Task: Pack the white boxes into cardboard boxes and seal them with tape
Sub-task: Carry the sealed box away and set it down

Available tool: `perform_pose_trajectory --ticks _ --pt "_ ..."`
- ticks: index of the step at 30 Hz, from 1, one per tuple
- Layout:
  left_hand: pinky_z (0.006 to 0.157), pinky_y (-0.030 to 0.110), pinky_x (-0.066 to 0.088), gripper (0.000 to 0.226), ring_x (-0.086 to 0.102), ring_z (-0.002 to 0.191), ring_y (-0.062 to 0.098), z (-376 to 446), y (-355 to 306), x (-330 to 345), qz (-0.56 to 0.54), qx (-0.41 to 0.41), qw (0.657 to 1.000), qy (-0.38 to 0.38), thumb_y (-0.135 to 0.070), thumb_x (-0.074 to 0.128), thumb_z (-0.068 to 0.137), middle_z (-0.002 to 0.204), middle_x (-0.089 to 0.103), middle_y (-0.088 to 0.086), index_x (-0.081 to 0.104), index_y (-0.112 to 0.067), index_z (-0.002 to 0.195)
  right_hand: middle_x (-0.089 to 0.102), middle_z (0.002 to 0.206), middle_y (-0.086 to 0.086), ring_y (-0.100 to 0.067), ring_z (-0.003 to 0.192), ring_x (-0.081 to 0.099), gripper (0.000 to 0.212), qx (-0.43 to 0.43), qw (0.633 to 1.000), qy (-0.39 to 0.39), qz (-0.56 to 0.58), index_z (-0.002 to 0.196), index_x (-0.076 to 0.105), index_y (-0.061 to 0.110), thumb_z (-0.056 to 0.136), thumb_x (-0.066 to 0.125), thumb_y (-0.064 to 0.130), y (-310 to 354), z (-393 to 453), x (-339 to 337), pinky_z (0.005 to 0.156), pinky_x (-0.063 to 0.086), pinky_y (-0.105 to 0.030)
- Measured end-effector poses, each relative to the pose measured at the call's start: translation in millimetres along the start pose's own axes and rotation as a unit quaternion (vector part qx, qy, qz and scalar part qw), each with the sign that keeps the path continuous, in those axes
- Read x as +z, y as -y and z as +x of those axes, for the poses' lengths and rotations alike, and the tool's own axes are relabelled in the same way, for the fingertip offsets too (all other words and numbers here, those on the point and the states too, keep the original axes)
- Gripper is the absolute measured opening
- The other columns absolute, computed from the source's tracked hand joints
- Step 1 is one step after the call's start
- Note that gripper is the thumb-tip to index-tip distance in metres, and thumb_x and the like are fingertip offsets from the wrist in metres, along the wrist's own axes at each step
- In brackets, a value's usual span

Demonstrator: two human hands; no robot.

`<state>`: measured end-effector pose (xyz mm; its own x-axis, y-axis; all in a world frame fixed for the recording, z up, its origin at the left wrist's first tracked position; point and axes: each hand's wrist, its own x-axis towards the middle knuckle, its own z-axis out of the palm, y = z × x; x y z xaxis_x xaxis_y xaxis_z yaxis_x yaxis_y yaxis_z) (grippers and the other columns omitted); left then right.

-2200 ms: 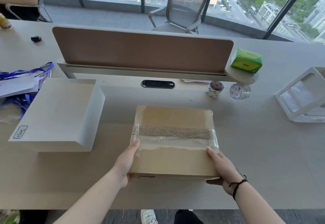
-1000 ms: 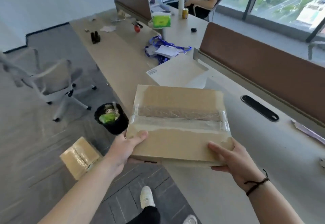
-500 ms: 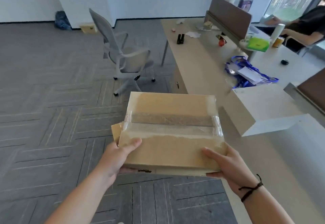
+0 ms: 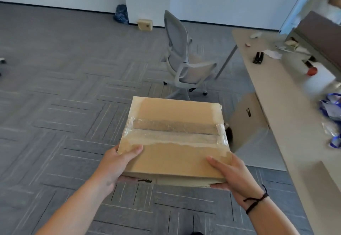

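Your left hand (image 4: 118,162) grips the near left corner of the cardboard box (image 4: 173,138), thumb laid flat on the top face and fingers curled underneath. Your right hand (image 4: 230,173) clamps the near right corner the same way, thumb on top and fingers under the bottom edge, with a dark cord bracelet (image 4: 255,200) round its wrist. The hands are well apart, one at each near corner, and between them the box is held level in the air above the grey carpet floor (image 4: 55,124). A band of clear tape (image 4: 175,133) runs across the box's top from side to side, just beyond your thumbs, wrinkled and wrapping down over both side edges.

To the right of your right hand runs a long pale desk (image 4: 273,94). A tangle of blue straps and plastic (image 4: 332,112) lies on it, out past that hand. Farther along the desk there is a small black object (image 4: 258,57) and a red round thing (image 4: 312,71), too small to make out.

Beyond the box, ahead of both hands, a grey mesh office chair (image 4: 184,57) stands on the carpet beside the desk's end. Farther still, against the white wall, sit a small tan box (image 4: 145,24) and a dark blue bundle (image 4: 120,14).
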<state>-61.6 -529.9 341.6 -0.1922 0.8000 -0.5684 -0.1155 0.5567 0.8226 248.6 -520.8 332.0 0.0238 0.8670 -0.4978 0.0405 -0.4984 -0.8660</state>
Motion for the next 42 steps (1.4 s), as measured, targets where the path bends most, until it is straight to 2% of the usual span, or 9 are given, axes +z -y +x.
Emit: perform_pose_trajectory --ticks 5,13,19,23,27,30,35,42 --pt "0.068 0.058 0.062 0.045 0.068 0.1 0.034 63.4 -32.0 -25.5 -0.016 -0.021 0.999 -0.03 -0.035 0.084 0.077 0.11 0.07 0.014 0.067 -0.015 0.113 0.076 0.105 0.003 -0.022 0.099 0.072 0.037 0.002 0.999 0.018 -0.028 0.116 0.064 0.03 0.082 0.08 0.032 38.1 75.3 45.3 0.073 0.062 -0.053" --pt "0.069 0.056 0.062 0.039 0.068 0.099 0.031 182.5 -123.5 -56.4 -0.017 -0.011 0.994 -0.105 -0.035 0.084 0.079 0.107 0.071 0.01 0.067 -0.019 0.11 0.077 0.101 0.001 -0.023 0.095 0.073 0.035 0.012 0.997 0.065 -0.034 0.114 0.066 0.027 0.082 0.08 0.029 123.1 223.9 118.7 0.071 0.062 -0.054" --pt "0.068 0.054 0.063 0.041 0.069 0.099 0.028 257.0 -188.5 -85.0 -0.05 -0.001 0.99 -0.131 -0.035 0.084 0.078 0.107 0.073 0.007 0.067 -0.02 0.112 0.078 0.095 0.006 -0.022 0.095 0.073 0.034 -0.006 0.993 0.101 -0.055 0.112 0.066 0.029 0.081 0.081 0.03 196.0 312.4 173.2 0.076 0.062 -0.054" --pt "0.067 0.053 0.063 0.037 0.069 0.099 0.027 320.8 -224.4 -114.7 -0.064 0.003 0.988 -0.143 -0.035 0.084 0.079 0.106 0.073 0.006 0.068 -0.021 0.109 0.077 0.099 0.006 -0.022 0.097 0.073 0.039 -0.014 0.991 0.11 -0.07 0.114 0.065 0.031 0.079 0.082 0.034 232.0 373.9 220.4 0.076 0.062 -0.052" --pt "0.065 0.053 0.063 0.044 0.07 0.1 0.03 404.7 -260.5 -160.0 -0.063 0.003 0.988 -0.139 -0.037 0.085 0.077 0.11 0.073 0.008 0.068 -0.021 0.114 0.074 0.108 0.002 -0.023 0.1 0.071 0.042 -0.023 0.991 0.108 -0.079 0.117 0.063 0.031 0.079 0.081 0.037 262.4 442.2 281.7 0.073 0.063 -0.049" --pt "0.067 0.053 0.063 0.04 0.072 0.096 0.032 465.9 -298.4 -196.6 -0.062 0.005 0.991 -0.122 -0.038 0.084 0.078 0.108 0.073 0.009 0.068 -0.022 0.111 0.072 0.111 0.0 -0.024 0.101 0.071 0.044 -0.02 0.992 0.104 -0.072 0.119 0.062 0.03 0.079 0.08 0.038 288.6 489.7 331.5 0.073 0.063 -0.049" --pt "0.069 0.055 0.063 0.036 0.072 0.089 0.029 552.5 -381.1 -252.5 -0.035 0.011 0.995 -0.092 -0.037 0.083 0.08 0.104 0.073 0.008 0.069 -0.022 0.11 0.074 0.109 0.002 -0.025 0.1 0.071 0.042 -0.012 0.995 0.082 -0.059 0.116 0.064 0.031 0.079 0.08 0.04 341.7 557.1 406.1 0.073 0.063 -0.051" --pt "0.068 0.053 0.063 0.035 0.07 0.096 0.027 681.2 -470.5 -287.0 -0.006 0.006 0.998 -0.061 -0.036 0.082 0.08 0.107 0.072 0.007 0.07 -0.022 0.109 0.075 0.108 0.002 -0.024 0.099 0.072 0.036 -0.005 0.998 0.041 -0.044 0.114 0.066 0.032 0.081 0.078 0.036 401.6 661.8 470.0 0.073 0.062 -0.053"
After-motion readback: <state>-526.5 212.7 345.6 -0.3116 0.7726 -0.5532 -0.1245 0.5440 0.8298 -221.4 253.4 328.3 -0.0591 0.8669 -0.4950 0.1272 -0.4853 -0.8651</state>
